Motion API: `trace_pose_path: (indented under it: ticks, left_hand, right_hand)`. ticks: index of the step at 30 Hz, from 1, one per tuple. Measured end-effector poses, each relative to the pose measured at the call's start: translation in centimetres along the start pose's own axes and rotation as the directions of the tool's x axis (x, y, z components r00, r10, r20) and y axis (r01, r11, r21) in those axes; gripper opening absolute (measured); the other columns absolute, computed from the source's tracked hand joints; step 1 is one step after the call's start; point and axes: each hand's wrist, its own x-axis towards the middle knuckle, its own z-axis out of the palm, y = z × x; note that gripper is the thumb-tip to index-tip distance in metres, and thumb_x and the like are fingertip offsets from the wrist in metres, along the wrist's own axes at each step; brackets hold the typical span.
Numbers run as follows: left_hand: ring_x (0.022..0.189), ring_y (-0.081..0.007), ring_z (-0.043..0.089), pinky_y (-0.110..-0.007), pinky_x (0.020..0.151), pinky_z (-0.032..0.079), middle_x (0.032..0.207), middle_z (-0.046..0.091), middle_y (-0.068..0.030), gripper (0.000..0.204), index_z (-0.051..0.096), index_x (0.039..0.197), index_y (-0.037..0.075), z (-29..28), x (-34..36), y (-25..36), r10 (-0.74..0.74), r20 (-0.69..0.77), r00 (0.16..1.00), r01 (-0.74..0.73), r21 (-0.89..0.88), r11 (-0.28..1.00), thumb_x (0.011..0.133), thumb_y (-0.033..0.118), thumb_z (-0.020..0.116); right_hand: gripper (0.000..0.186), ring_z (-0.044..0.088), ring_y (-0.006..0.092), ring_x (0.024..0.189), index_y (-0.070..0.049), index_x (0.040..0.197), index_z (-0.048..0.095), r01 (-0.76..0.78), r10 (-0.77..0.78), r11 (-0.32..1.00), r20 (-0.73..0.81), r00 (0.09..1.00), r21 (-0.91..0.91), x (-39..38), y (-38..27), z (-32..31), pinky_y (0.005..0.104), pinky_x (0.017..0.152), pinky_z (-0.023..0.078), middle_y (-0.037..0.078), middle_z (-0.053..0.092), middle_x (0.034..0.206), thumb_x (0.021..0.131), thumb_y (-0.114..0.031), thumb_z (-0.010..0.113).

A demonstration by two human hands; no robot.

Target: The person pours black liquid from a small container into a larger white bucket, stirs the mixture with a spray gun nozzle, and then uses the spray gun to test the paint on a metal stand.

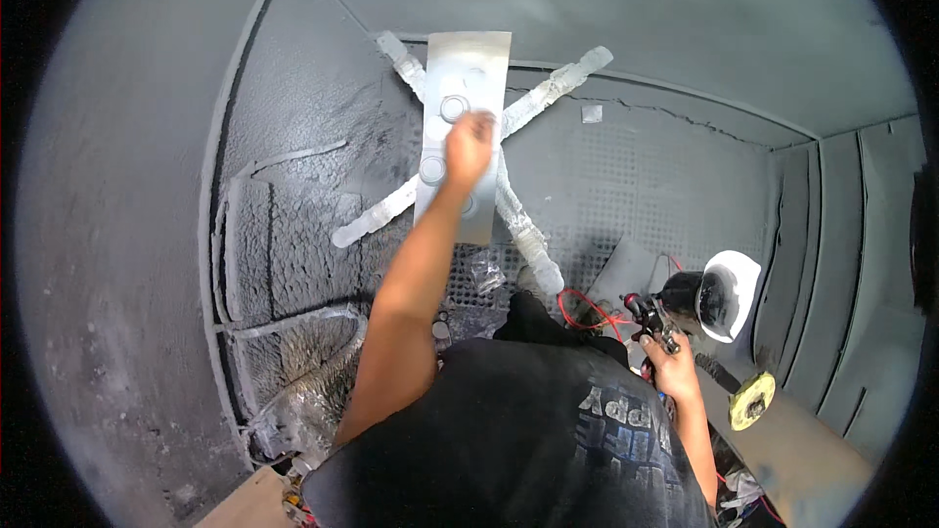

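My left hand (469, 151) reaches out over a long silver-grey panel (482, 220), its fingers curled together and slightly blurred. Whatever they may hold is hidden or too small to name. Just beside the fingertips lies a round ring-shaped piece (454, 109); a second ring (432, 171) sits nearer on the panel's left side. Fainter round shapes show elsewhere on it. Under the panel stands a cross-shaped support (536, 106) with crusted white arms. Low on the right, my right hand (673, 368) grips a spray gun (649, 316) by its handle, away from the panel.
A dark cup with a white flared sheet (732, 295) stands by the spray gun. Close to my right forearm is a round yellow pad (752, 401). A red hose (579, 321) curls near my feet. Grey-coated booth walls (851, 205) surround me, and crumpled clear plastic (485, 274) lies below the panel.
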Motion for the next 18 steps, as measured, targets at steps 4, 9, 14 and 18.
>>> trace_pose_path:
  ticks: [4,9,14,18]
  left_hand:
    - [0.080,-0.0157,0.067,-0.035,0.073,0.054,0.089,0.073,-0.0087,0.023,0.072,0.110,0.006,3.2,-15.4,9.5,-0.026,0.662,0.749,0.188,-0.175,0.967,0.092,0.022,0.071]
    - [0.079,-0.0119,0.064,-0.031,0.071,0.052,0.087,0.071,-0.0049,0.023,0.069,0.108,0.000,4.7,-24.7,20.1,0.225,0.882,0.415,0.445,-0.413,0.795,0.094,0.018,0.071]
    - [0.071,-0.0058,0.055,-0.028,0.063,0.046,0.080,0.064,-0.0003,0.021,0.067,0.111,0.001,4.3,-23.9,25.8,0.138,0.902,0.410,0.382,-0.307,0.872,0.096,0.016,0.070]
    - [0.091,-0.0099,0.062,-0.029,0.083,0.051,0.096,0.068,-0.0053,0.022,0.065,0.110,0.001,8.1,-29.1,26.2,0.145,0.723,0.676,0.514,-0.603,0.610,0.091,0.010,0.072]
  right_hand:
    - [0.027,0.058,0.0085,0.065,-0.001,0.120,0.068,0.165,-0.169,0.985,0.078,0.983,0.046,2.2,-3.4,0.4,0.0273,0.053,0.049,0.000,0.063,0.079,0.097,-0.013,0.062]
    - [0.021,0.057,0.0086,0.062,-0.001,0.114,0.068,0.335,-0.329,0.942,0.212,0.920,0.007,3.6,-6.5,-0.2,0.0266,0.055,0.046,0.000,0.064,0.079,0.096,-0.011,0.061]
    - [0.023,0.061,0.0111,0.073,0.001,0.115,0.068,0.386,-0.390,0.918,0.361,0.847,0.084,2.4,-8.6,-2.1,0.0269,0.066,0.051,0.004,0.069,0.094,0.097,-0.010,0.061]
    - [0.024,0.065,0.0155,0.097,0.002,0.118,0.067,0.427,-0.488,0.873,0.432,0.758,0.238,0.9,-7.9,-3.7,0.0317,0.089,0.053,0.007,0.069,0.116,0.098,-0.011,0.060]
